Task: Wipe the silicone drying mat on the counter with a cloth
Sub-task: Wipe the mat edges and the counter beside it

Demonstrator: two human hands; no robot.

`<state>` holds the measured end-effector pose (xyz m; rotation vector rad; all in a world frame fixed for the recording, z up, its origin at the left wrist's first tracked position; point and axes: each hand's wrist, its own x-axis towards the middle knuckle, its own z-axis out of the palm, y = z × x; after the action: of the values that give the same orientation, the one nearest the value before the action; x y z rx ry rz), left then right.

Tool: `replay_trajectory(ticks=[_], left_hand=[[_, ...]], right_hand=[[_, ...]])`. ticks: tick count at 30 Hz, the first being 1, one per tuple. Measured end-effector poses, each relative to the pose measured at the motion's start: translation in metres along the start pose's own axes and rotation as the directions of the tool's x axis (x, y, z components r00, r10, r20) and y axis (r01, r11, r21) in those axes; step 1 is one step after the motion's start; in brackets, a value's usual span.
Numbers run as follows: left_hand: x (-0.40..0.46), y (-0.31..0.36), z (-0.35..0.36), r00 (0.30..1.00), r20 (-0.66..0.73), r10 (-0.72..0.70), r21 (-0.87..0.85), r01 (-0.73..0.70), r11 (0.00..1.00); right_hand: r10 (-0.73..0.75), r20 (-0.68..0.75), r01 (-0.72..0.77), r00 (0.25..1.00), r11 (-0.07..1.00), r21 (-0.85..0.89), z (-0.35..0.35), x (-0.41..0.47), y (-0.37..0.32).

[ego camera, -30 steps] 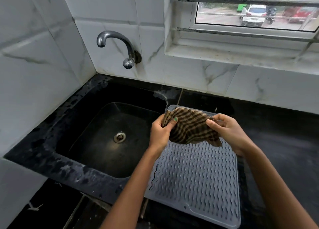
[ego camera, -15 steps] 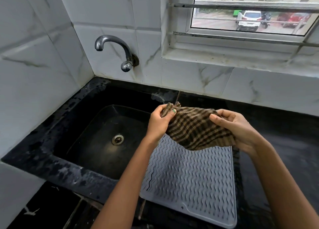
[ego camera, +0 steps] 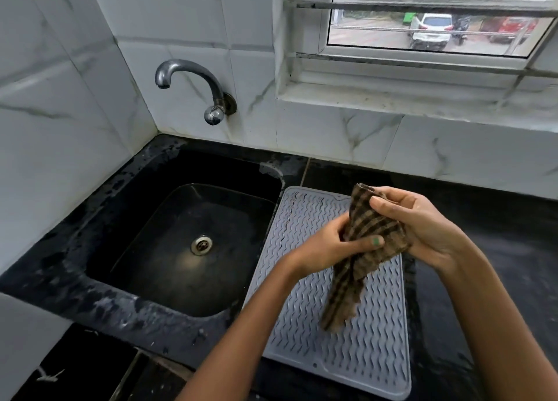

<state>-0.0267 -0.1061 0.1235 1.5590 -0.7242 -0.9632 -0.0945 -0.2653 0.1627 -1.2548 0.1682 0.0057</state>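
A grey silicone drying mat (ego camera: 305, 334) with a wavy ribbed surface lies on the black counter, right of the sink. Above it I hold a brown-and-black checked cloth (ego camera: 347, 292), bunched at the top with a long tail hanging down toward the mat's middle. My left hand (ego camera: 326, 246) grips the cloth from the left, thumb across it. My right hand (ego camera: 422, 225) pinches the cloth's upper part from the right. The hanging end looks just above or lightly touching the mat; I cannot tell which.
A black sink (ego camera: 187, 246) with a metal drain sits left of the mat, under a wall tap (ego camera: 193, 83). White marble tiles line the walls. A barred window (ego camera: 434, 23) is at the upper right. The wet black counter (ego camera: 489, 249) extends right.
The cloth was spread wide between both hands; now the hands have come together and it is gathered into a bunch with a tail hanging down. The mat's far left corner is uncovered.
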Motion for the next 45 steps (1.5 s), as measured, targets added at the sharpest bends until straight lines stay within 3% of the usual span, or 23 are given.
replay_trajectory(ticks=[6,8,11,13,17,18,20,21,23,25,28,30,32,34,37,45], left_hand=[[0.02,-0.021,0.028,0.98,-0.194,-0.051,-0.125,0.027,0.992],[0.022,-0.026,0.033,0.992,-0.092,-0.085,-0.114,0.075,0.991],[0.023,-0.033,0.02,0.969,0.17,-0.176,-0.114,0.197,0.974],[0.03,-0.044,0.004,0.969,0.153,-0.195,-0.118,0.214,0.97],[0.064,-0.054,-0.011,0.958,-0.197,-0.207,-0.023,0.207,0.978],[0.073,-0.059,-0.014,0.928,-0.341,-0.149,0.111,0.198,0.974],[0.095,-0.079,-0.033,0.764,-0.644,0.041,0.43,0.317,0.846],[0.103,-0.091,-0.044,0.714,-0.694,0.094,0.507,0.392,0.767],[0.117,-0.11,-0.064,0.75,-0.656,0.083,0.604,0.455,0.654],[0.128,-0.12,-0.077,0.804,-0.591,0.073,0.689,0.455,0.564],[0.137,-0.139,-0.087,0.829,-0.554,0.079,0.753,0.458,0.472],[0.139,-0.148,-0.09,0.811,-0.569,0.138,0.763,0.458,0.455],[0.142,-0.153,-0.09,0.801,-0.578,0.153,0.767,0.47,0.438],[0.143,-0.151,-0.09,0.803,-0.579,0.141,0.77,0.481,0.419],[0.143,-0.148,-0.09,0.803,-0.584,0.119,0.763,0.492,0.42],[0.144,-0.147,-0.091,0.8,-0.589,0.115,0.766,0.507,0.395]], right_hand=[[-0.157,-0.278,0.133,0.948,0.986,-0.104,-0.019,0.001,0.025],[-0.115,-0.315,0.121,0.942,0.993,-0.001,-0.021,0.004,0.034],[-0.01,-0.226,0.054,0.974,0.98,0.19,-0.023,0.003,0.042],[0.021,-0.236,0.046,0.972,0.96,0.276,-0.029,0.007,0.047],[0.068,-0.218,0.006,0.973,0.946,0.324,-0.034,0.034,0.05],[0.066,-0.213,0.001,0.975,0.954,0.298,-0.035,0.043,0.051],[0.046,-0.244,0.011,0.969,0.973,0.23,-0.038,0.064,0.048],[0.034,-0.26,0.008,0.965,0.987,0.16,-0.04,0.076,0.048],[-0.015,-0.312,-0.04,0.95,0.985,-0.168,-0.043,0.102,0.049],[-0.072,-0.286,-0.088,0.955,0.856,-0.51,-0.042,0.136,0.059],[-0.043,-0.195,-0.114,0.98,0.682,-0.722,-0.037,0.187,0.09],[-0.017,-0.12,-0.099,0.993,0.463,-0.881,-0.037,0.217,0.113],[0.044,-0.044,-0.05,0.998,0.158,-0.986,-0.031,0.237,0.127],[0.056,-0.034,-0.034,0.998,0.0,-0.999,-0.024,0.25,0.129],[0.053,-0.034,-0.03,0.998,-0.08,-0.996,-0.016,0.255,0.121],[0.084,0.203,0.219,0.976,-0.407,-0.887,-0.042,0.251,0.09]])
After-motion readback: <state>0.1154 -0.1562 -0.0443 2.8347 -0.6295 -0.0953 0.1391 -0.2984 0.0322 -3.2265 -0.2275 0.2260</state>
